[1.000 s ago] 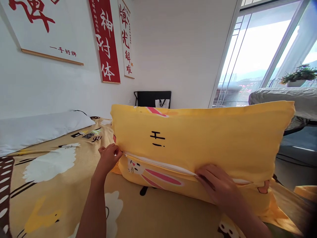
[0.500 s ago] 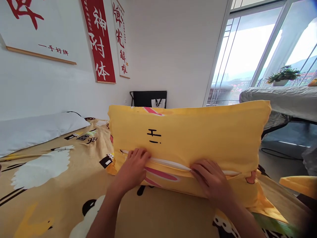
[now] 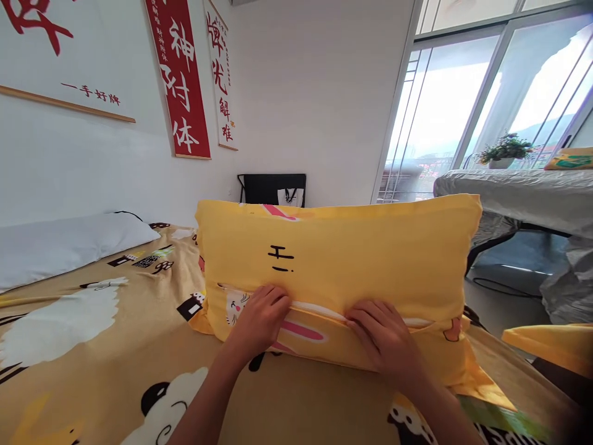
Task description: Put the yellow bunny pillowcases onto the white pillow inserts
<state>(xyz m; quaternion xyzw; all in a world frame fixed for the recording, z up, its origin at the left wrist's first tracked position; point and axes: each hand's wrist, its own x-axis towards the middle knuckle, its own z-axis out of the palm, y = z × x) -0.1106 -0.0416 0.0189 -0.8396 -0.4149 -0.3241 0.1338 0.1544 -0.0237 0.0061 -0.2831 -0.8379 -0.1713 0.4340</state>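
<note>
Head | left grip, right grip: both pinching slit edge | yellow pillow upright, extending above and beside both

This looks like a home bedroom, with a patterned bedsheet, yellow pillow and white pillow.

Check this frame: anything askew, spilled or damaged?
Mildly odd: the yellow pillow looks part-open, with a white strip showing along its front between the left hand and the right hand. Its lettering and rabbit print lie sideways. No spill or damage visible.
</note>
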